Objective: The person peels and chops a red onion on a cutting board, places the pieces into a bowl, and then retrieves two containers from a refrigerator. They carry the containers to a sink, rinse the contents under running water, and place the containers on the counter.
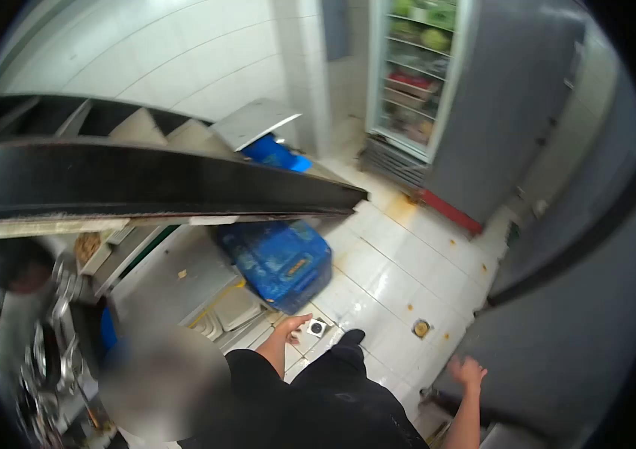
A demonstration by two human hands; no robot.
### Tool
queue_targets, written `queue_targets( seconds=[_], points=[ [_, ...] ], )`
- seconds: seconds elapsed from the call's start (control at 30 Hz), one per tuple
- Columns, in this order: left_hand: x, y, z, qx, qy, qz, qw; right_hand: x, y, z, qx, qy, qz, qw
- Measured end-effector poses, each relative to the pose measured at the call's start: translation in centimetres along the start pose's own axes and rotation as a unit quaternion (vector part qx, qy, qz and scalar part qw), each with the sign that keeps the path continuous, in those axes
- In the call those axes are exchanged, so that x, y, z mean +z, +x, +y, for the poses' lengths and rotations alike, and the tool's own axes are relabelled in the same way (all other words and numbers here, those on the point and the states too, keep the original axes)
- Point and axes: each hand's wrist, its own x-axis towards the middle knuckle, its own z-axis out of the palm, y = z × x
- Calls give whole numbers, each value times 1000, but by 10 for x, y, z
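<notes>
My left hand (292, 328) hangs over the tiled floor, just below the blue plastic bin (284, 262) in view. Its thumb and fingers stand apart, with nothing in them. Out to the other side, my right hand (468, 371) is beside a large grey metal cabinet (557, 359). Its fingers are loosely bent and a little apart, and no object shows in it. A dark shoe (352, 338) of mine is on the white tiles between the two hands.
Dark stairs (146, 176) run along the left above a metal counter (176, 273). Metal kitchenware (49, 359) crowds the lower left, beside a blurred patch. A glass-door fridge (415, 82) with food stands at the back. A drain (421, 328) lies in the floor.
</notes>
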Motion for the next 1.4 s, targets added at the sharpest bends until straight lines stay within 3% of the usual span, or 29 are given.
queue_targets(
  seconds=[0.03, 0.1, 0.13, 0.17, 0.2, 0.23, 0.27, 0.3, 0.37, 0.4, 0.43, 0.5, 0.53, 0.6, 0.63, 0.7, 0.77, 0.8, 0.83, 0.9, 0.97, 1.07, 1.1, 1.2, 1.23, 1.3, 1.37, 1.4],
  points=[
    [-10, -6, -21, -26, 57, 83, 995, 7, 18, 5, -254, -47, -9, 966],
    [-13, -33, -59, -97, 186, 208, 955, 38, 79, -22, -312, -10, -51, 949],
    [-12, -32, -55, -109, 269, 252, 923, 33, 99, -31, -168, 151, -188, 956],
    [-13, -29, -45, -110, 356, 291, 881, 29, 115, -31, -3, 308, -306, 901],
    [-19, -20, -42, -99, 365, 287, 880, 22, 132, -29, -86, 265, -269, 922],
    [-37, -2, -42, -166, 165, 216, 948, 17, 151, -23, -106, 225, -211, 945],
    [-59, 9, -35, -232, -39, 133, 963, -24, 155, -32, -124, 184, -157, 962],
    [-73, 3, -9, -228, -20, 135, 964, -49, 178, -25, -120, 175, -144, 966],
    [-91, -37, 72, -253, 140, 232, 929, -89, 226, 8, -95, 195, 29, 976],
    [-103, -17, 74, -246, 159, 232, 928, -121, 261, 29, -65, 255, 34, 964],
    [-109, 14, 67, -218, 194, 231, 928, -141, 287, 57, -41, 289, 153, 944],
    [-125, 74, 70, -180, 243, 224, 926, -189, 343, 120, -42, 407, 325, 852],
    [-134, 104, 81, -151, 161, 212, 952, -226, 360, 143, 8, 439, 369, 819],
    [-139, 144, 129, -99, -11, 214, 972, -274, 401, 203, 122, 379, 462, 792],
    [-136, 154, 168, -90, -4, 213, 973, -299, 408, 220, 170, 337, 500, 779],
    [-123, 155, 265, -90, -269, 198, 938, -324, 420, 248, 152, 376, 459, 790],
    [-111, 212, 312, -65, -287, 174, 940, -330, 440, 271, 124, 410, 415, 803],
    [-102, 234, 339, -22, -53, 224, 973, -320, 454, 281, 141, 351, 405, 832],
    [-94, 251, 368, 20, 181, 267, 946, -316, 473, 286, 153, 293, 394, 857],
    [-82, 259, 430, 142, 227, 290, 919, -299, 486, 271, 161, 304, 486, 804],
    [-71, 281, 486, 170, 140, 348, 911, -289, 492, 245, 296, 312, 506, 748],
    [-62, 269, 570, 217, 120, 445, 860, -291, 480, 203, 316, 307, 544, 714],
    [-65, 276, 589, 218, 125, 439, 862, -293, 476, 193, 323, 303, 542, 715],
    [-54, 326, 647, 287, 193, 260, 901, -302, 461, 174, 363, 281, 546, 701],
    [-39, 339, 670, 304, 200, 248, 898, -299, 458, 166, 336, 337, 494, 727],
    [2, 361, 716, 336, 370, 109, 859, -298, 431, 134, 237, 434, 432, 754],
    [65, 356, 760, 469, 420, 93, 771, -307, 395, 88, 139, 506, 373, 765],
    [95, 349, 790, 433, 434, -3, 790, -304, 381, 79, 107, 541, 327, 767]
  ],
)
